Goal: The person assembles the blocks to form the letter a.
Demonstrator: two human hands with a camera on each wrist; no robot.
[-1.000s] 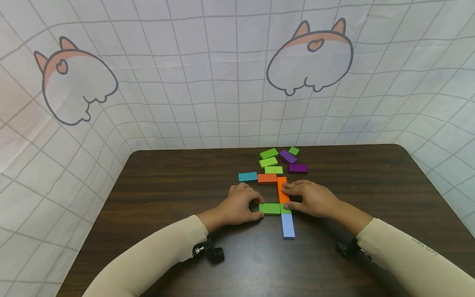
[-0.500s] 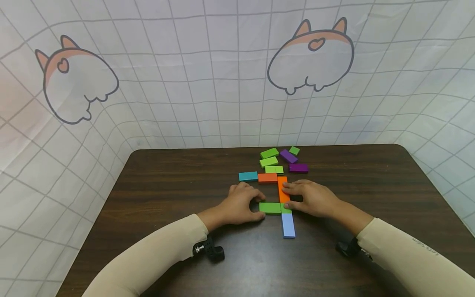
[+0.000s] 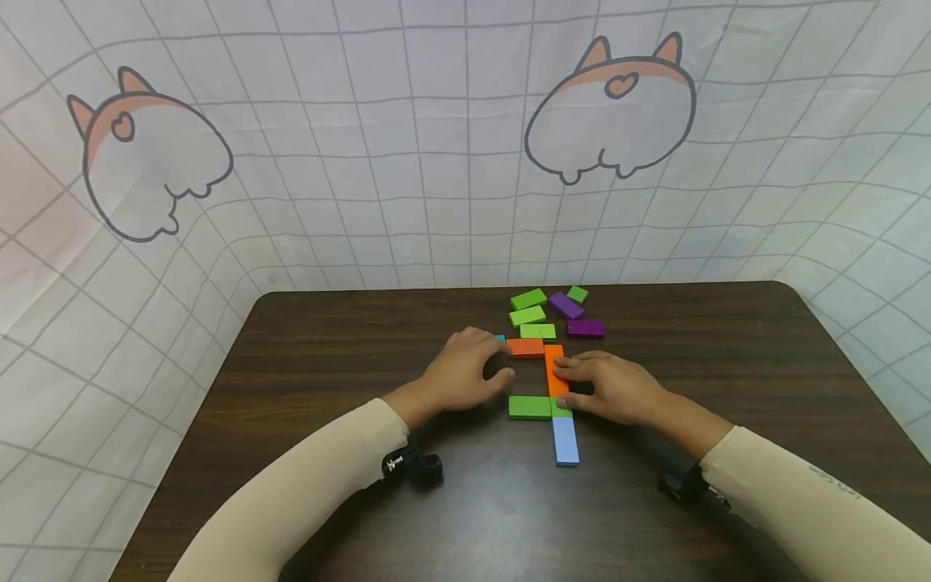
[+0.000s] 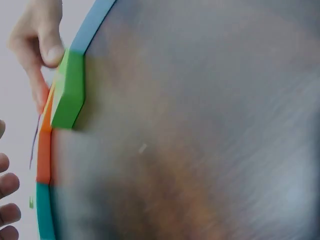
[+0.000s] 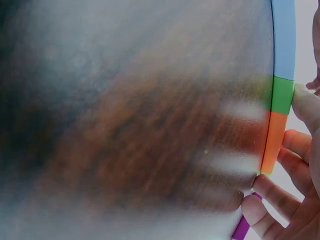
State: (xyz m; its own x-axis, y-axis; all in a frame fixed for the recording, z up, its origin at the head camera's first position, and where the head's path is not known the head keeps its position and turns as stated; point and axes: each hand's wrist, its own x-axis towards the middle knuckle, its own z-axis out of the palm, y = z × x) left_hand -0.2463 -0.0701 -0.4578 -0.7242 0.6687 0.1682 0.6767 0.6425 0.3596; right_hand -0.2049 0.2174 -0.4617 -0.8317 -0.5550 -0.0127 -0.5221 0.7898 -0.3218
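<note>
My left hand (image 3: pixel 464 370) hovers left of the laid blocks, thumb and fingers apart, holding nothing. Its fingers partly cover a teal block (image 4: pixel 45 212) in the head view. My right hand (image 3: pixel 614 390) rests on the upright orange block (image 3: pixel 554 370), its thumb on the small green block (image 3: pixel 561 406). A long green block (image 3: pixel 529 407) joins that small one on the left, and a light-blue block (image 3: pixel 564 441) runs below it. Above, a red-orange block (image 3: pixel 525 347) meets the top left of the orange one.
Behind the laid row lie loose light-green blocks (image 3: pixel 527 316) and purple blocks (image 3: pixel 585 329). All sit on a dark wooden table (image 3: pixel 327 347). A white grid-patterned curtain (image 3: pixel 465 162) hangs along the table's back edge and sides.
My left hand has left the long green block and moved up and slightly left, now covering most of the teal block. The right hand stays in place; the blocks look unmoved.
</note>
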